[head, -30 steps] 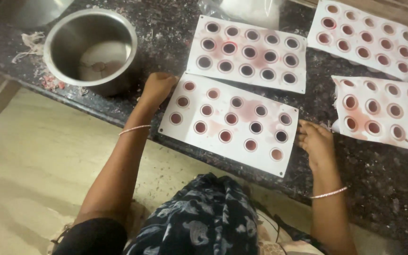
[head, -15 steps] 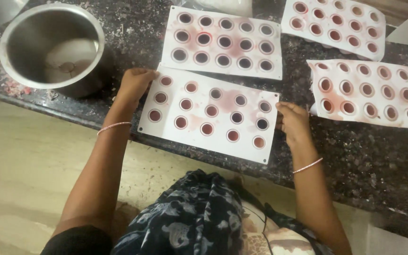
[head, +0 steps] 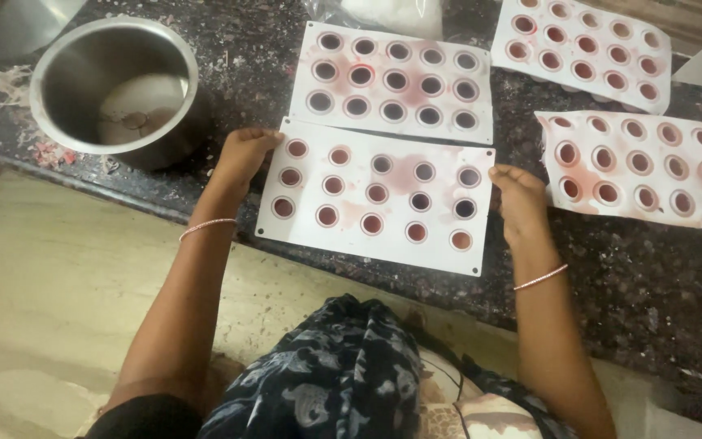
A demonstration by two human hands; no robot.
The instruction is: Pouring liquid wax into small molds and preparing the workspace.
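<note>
Gripping the white mould tray (head: 375, 195) at its short edges — your left hand (head: 241, 154) at 9 o'clock, right hand (head: 517, 195) at 3 o'clock — fingers curled closed on it.

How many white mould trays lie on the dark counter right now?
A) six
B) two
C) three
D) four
D: the hands, left hand and right hand, hold the near tray; one tray lies behind it and two more to the right.
</note>
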